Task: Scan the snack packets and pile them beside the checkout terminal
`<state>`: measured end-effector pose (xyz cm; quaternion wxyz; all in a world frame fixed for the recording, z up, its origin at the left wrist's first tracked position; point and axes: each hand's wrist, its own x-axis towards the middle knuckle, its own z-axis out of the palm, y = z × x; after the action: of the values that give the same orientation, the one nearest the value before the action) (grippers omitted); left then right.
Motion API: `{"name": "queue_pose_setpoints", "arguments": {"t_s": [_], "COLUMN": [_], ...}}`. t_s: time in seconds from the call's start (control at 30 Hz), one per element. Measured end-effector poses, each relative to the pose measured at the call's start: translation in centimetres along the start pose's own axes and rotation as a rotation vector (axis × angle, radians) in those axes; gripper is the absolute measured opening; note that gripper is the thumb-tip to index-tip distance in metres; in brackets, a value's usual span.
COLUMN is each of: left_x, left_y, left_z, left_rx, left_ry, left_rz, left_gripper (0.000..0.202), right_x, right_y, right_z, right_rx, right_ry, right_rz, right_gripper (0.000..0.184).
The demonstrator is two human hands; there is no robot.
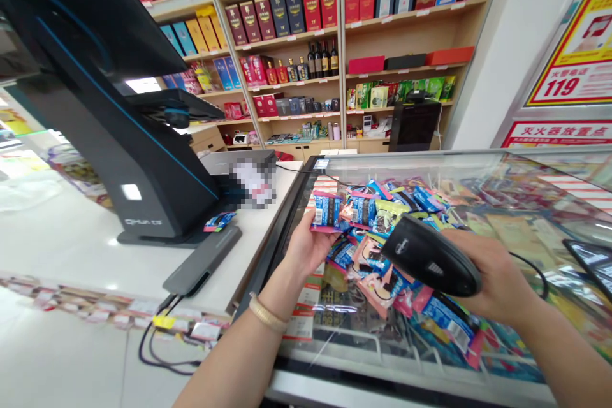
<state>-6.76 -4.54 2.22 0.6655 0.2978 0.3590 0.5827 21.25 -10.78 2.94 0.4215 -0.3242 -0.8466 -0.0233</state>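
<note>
My right hand [497, 274] is wrapped around a black handheld barcode scanner [433, 258], its head pointing left over a heap of small wrapped snack packets [377, 271]. Between the thumb and fingers of my left hand [308, 245] is a blue and pink snack packet [327, 210], with a white barcode patch facing up. The heap lies on the glass top [344, 325] of a display case, in blue, pink and yellow-green wrappers. A larger blue and pink packet [449, 322] rests at the heap's near right side. The scanner and my right hand cover part of the heap.
To the left, a black checkout terminal [143, 159] stands on a white counter [71, 229]. Beside its base lie a grey flat device [205, 261] with cables and one blue packet [220, 221]. Shelves [291, 38] of boxes and bottles line the back. A dark phone-like object [593, 264] lies at right.
</note>
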Motion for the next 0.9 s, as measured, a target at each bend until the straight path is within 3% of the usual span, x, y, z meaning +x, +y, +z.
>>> {"name": "queue_pose_setpoints", "arguments": {"t_s": [0.3,0.53,0.9], "left_x": [0.0,0.2,0.1], "left_y": [-0.7,-1.5,-1.8], "left_z": [1.0,0.5,0.4], "left_rx": [-0.240,-0.194,-0.050], "left_ry": [0.055,0.027,-0.053], "left_rz": [0.005,0.080,0.127], "left_gripper": [0.026,0.023,0.031], "right_x": [1.1,1.4,1.6], "right_y": [-1.5,-2.5,-2.8], "right_z": [0.1,0.1,0.1], "right_rx": [-0.018,-0.013,-0.021], "right_ry": [-0.043,-0.139,-0.147], "right_rz": [-0.044,-0.026,-0.037], "right_gripper": [0.019,0.003,0.016]}}
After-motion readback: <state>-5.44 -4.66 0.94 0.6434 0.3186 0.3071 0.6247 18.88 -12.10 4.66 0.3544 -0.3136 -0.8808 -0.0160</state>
